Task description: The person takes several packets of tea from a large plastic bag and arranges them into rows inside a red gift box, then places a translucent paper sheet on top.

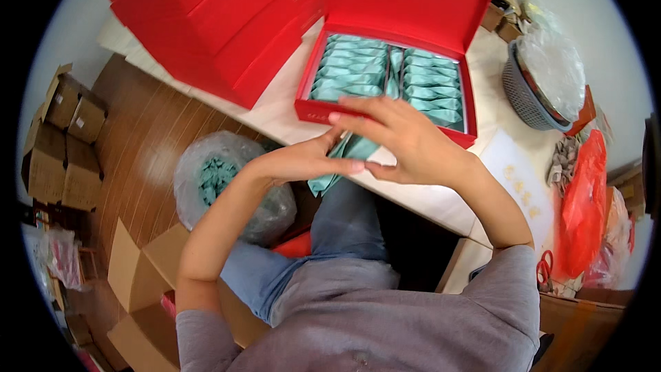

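My left hand (pixel 303 161) and my right hand (pixel 416 139) meet just in front of an open red gift box (pixel 313 111). Between them is a teal foil sachet (pixel 325 183), its lower end poking out below my left hand. My left fingers and thumb close around it. The right hand's fingers arch over it from the other side, with the thumb beneath; part of the sachet is hidden by the fingers. Inside the box, similar teal sachets (pixel 351 69) stand in rows on both sides of a divider. The box's lid (pixel 413 0) is raised at the back.
Stacked red boxes (pixel 206 27) rise at the left of the table (pixel 275 120). Below on the floor stands a clear plastic bag (pixel 265 207) of teal sachets, near an open carton (pixel 134 265). At right are a grey basket (pixel 523 93), a red plastic bag (pixel 582 207) and scissors (pixel 544 269).
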`<action>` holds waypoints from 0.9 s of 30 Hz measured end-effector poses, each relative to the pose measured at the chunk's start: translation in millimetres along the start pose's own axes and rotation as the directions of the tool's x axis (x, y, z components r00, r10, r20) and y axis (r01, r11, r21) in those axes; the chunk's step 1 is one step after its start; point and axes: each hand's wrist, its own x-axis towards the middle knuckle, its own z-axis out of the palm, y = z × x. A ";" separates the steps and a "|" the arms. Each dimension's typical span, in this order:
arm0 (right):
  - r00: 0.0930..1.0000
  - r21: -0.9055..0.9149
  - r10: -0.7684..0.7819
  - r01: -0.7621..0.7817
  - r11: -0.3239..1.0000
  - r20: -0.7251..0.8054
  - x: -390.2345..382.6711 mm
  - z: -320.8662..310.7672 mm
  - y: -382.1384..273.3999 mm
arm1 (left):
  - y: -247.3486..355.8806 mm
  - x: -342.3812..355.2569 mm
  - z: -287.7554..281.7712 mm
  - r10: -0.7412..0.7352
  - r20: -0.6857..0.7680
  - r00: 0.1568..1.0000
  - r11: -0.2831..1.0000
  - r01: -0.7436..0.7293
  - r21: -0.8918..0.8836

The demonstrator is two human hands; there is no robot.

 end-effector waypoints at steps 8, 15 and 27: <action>0.975 -0.142 0.203 -0.214 0.966 -0.089 -51.4 -54.0 36.5 | 40.9 78.7 -8.0 0.048 0.080 0.996 0.998 -0.044 -0.050; 0.732 0.267 0.681 -0.657 0.705 0.006 -106.5 -81.0 94.0 | 23.1 161.7 -16.4 0.534 -0.176 0.827 0.678 -0.294 0.674; 0.815 -0.252 0.578 -0.553 0.795 0.037 -112.3 -27.2 124.1 | -3.5 202.9 -20.0 0.487 -0.087 0.869 0.500 -0.195 0.844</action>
